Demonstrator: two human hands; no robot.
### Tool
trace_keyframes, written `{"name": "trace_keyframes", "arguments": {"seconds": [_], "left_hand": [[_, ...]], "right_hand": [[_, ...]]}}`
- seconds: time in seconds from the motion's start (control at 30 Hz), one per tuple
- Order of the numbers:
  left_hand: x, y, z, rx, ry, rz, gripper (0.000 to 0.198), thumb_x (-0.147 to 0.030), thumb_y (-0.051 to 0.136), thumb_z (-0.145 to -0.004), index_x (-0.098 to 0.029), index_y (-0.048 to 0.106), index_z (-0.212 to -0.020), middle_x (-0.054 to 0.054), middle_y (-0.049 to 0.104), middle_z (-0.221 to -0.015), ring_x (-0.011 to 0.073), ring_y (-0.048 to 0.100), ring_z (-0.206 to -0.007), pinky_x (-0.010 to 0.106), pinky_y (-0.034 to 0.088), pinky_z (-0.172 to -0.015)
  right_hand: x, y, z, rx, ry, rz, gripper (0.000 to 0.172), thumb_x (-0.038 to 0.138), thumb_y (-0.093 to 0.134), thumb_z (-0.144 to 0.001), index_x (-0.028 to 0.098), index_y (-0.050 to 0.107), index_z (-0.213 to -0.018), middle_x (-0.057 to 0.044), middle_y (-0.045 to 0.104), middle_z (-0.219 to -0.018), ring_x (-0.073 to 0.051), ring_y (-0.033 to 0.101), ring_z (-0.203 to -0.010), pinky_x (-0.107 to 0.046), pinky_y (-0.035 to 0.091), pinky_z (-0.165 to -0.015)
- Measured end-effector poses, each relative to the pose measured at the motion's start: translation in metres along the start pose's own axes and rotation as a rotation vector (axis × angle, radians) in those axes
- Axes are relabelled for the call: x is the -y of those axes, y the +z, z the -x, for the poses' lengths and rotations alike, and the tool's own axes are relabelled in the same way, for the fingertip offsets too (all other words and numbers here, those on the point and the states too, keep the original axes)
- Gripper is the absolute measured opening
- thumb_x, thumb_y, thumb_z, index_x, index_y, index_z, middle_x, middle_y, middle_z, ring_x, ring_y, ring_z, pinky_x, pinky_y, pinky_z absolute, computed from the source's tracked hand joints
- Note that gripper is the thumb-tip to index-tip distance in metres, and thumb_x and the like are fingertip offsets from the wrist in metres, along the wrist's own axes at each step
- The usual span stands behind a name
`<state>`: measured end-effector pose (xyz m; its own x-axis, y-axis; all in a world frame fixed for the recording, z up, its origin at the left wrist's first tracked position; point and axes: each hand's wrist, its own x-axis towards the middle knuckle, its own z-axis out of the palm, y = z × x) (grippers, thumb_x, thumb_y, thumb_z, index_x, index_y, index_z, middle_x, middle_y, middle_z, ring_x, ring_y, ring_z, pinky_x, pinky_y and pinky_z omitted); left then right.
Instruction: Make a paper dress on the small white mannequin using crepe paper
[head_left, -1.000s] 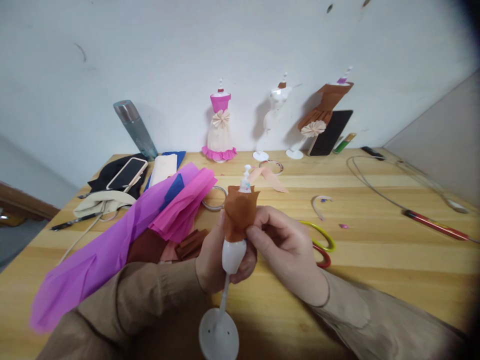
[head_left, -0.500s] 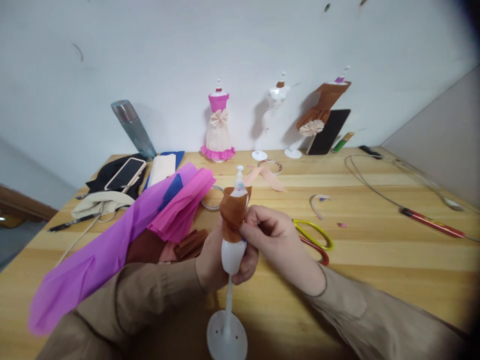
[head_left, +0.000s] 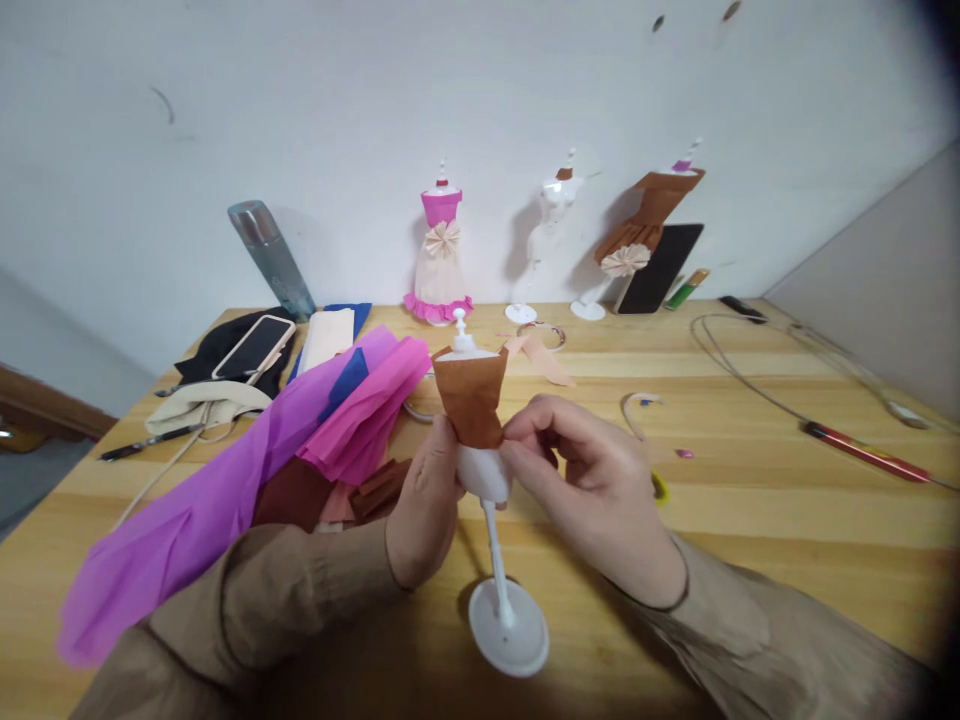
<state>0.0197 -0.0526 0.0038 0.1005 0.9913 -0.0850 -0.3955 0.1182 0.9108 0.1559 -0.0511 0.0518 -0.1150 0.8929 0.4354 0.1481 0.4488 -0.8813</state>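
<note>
A small white mannequin [head_left: 484, 475] on a round stand base [head_left: 517, 635] leans in front of me, a piece of brown crepe paper [head_left: 472, 395] wrapped round its torso. My left hand [head_left: 427, 500] grips the mannequin at the waist from the left, its thumb on the paper's lower edge and its other fingers mostly hidden behind. On the other side, my right hand [head_left: 585, 470] pinches the brown paper at the waist between thumb and index finger.
To the left lie purple crepe paper [head_left: 180, 530], pink paper [head_left: 367, 410], a phone [head_left: 255, 347] and a pen [head_left: 150, 442]. Several dressed or bare mannequins, one in a pink top [head_left: 441, 210], stand by the wall. A red glue gun or iron [head_left: 862, 452] with a cable lies right.
The mannequin has turned so the brown paper's broad side faces me, and its base has swung right. My right hand has moved slightly right and now covers most of the scissors.
</note>
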Motion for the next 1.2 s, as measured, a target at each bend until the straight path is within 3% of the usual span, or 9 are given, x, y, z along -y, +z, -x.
{"name": "trace_keyframes", "arguments": {"seconds": [0.1, 0.27, 0.4, 0.57, 0.67, 0.87, 1.03, 1.1, 1.2], "left_hand": [[0.001, -0.002, 0.003, 0.029, 0.061, -0.081, 0.052, -0.065, 0.043, -0.095, -0.017, 0.063, -0.092, 0.001, 0.06, -0.074, 0.0135, 0.053, -0.063, 0.026, 0.047, -0.054], [0.002, -0.003, 0.006, 0.03, 0.104, -0.214, 0.054, -0.067, 0.038, -0.095, -0.018, 0.06, -0.09, 0.001, 0.056, -0.071, 0.0132, 0.052, -0.059, 0.025, 0.049, -0.052], [-0.003, -0.001, 0.005, 0.014, 0.179, -0.291, 0.055, -0.066, 0.037, -0.096, -0.019, 0.058, -0.08, 0.001, 0.057, -0.067, 0.0128, 0.05, -0.056, 0.026, 0.048, -0.052], [-0.016, 0.001, 0.0, 0.009, 0.368, -0.401, 0.049, -0.062, 0.041, -0.096, -0.02, 0.064, -0.091, 0.005, 0.069, -0.087, 0.0177, 0.063, -0.08, 0.031, 0.053, -0.081], [-0.019, -0.001, -0.003, 0.041, 0.406, -0.426, 0.046, -0.059, 0.04, -0.098, -0.021, 0.064, -0.096, 0.005, 0.071, -0.092, 0.0174, 0.063, -0.082, 0.03, 0.054, -0.08], [-0.023, -0.003, -0.005, 0.109, 0.406, -0.474, 0.042, -0.05, 0.04, -0.101, -0.018, 0.065, -0.096, 0.005, 0.07, -0.09, 0.0164, 0.061, -0.078, 0.03, 0.052, -0.079], [-0.033, -0.007, -0.008, 0.13, 0.322, -0.418, 0.047, -0.049, 0.038, -0.102, -0.017, 0.062, -0.127, 0.01, 0.071, -0.108, 0.0182, 0.064, -0.086, 0.033, 0.053, -0.081], [-0.039, -0.011, -0.011, 0.087, 0.411, -0.389, 0.044, -0.045, 0.046, -0.101, -0.019, 0.058, -0.134, 0.01, 0.07, -0.112, 0.0171, 0.065, -0.086, 0.032, 0.054, -0.078], [-0.052, -0.016, -0.015, 0.04, 0.754, -0.408, 0.037, -0.031, 0.057, -0.098, -0.025, 0.059, -0.134, 0.01, 0.068, -0.122, 0.0185, 0.067, -0.101, 0.032, 0.056, -0.086]], "right_hand": [[-0.003, 0.002, -0.004, 0.032, 0.121, -0.165, 0.02, 0.027, 0.071, -0.08, 0.02, 0.058, -0.066, 0.005, 0.051, -0.054, -0.009, 0.043, -0.05, -0.024, 0.032, -0.048], [-0.019, 0.001, -0.015, 0.232, 0.554, -0.669, 0.034, 0.041, 0.083, -0.069, 0.019, 0.057, -0.067, 0.008, 0.045, -0.05, -0.006, 0.03, -0.045, -0.022, 0.022, -0.046], [-0.026, -0.001, -0.017, 0.25, 0.611, -0.735, 0.034, 0.041, 0.086, -0.065, 0.018, 0.06, -0.066, 0.008, 0.043, -0.049, -0.006, 0.028, -0.046, -0.023, 0.02, -0.047], [-0.024, -0.002, -0.015, 0.133, 0.331, -0.393, 0.029, 0.044, 0.073, -0.078, 0.019, 0.062, -0.067, 0.004, 0.048, -0.055, -0.01, 0.039, -0.052, -0.026, 0.026, -0.05], [-0.021, 0.002, -0.01, 0.037, 0.13, -0.143, 0.016, 0.033, 0.07, -0.078, 0.019, 0.065, -0.073, 0.002, 0.053, -0.063, -0.012, 0.045, -0.058, -0.027, 0.035, -0.054], [-0.025, 0.008, -0.006, 0.097, 0.148, -0.028, 0.021, 0.036, 0.068, -0.08, 0.02, 0.054, -0.075, 0.003, 0.048, -0.065, -0.013, 0.044, -0.06, -0.028, 0.038, -0.054], [-0.032, -0.007, -0.014, 0.125, -0.01, -0.018, 0.015, 0.033, 0.065, -0.085, 0.022, 0.056, -0.08, -0.001, 0.056, -0.076, -0.016, 0.052, -0.067, -0.032, 0.044, -0.062], [-0.031, -0.015, -0.018, 0.095, -0.166, 0.086, 0.013, 0.03, 0.065, -0.085, 0.023, 0.057, -0.079, -0.003, 0.058, -0.078, -0.019, 0.055, -0.072, -0.034, 0.045, -0.065], [-0.027, -0.023, -0.022, 0.108, -0.374, 0.212, 0.004, 0.025, 0.067, -0.084, 0.025, 0.063, -0.085, -0.004, 0.059, -0.075, -0.022, 0.058, -0.074, -0.037, 0.047, -0.066]]}}
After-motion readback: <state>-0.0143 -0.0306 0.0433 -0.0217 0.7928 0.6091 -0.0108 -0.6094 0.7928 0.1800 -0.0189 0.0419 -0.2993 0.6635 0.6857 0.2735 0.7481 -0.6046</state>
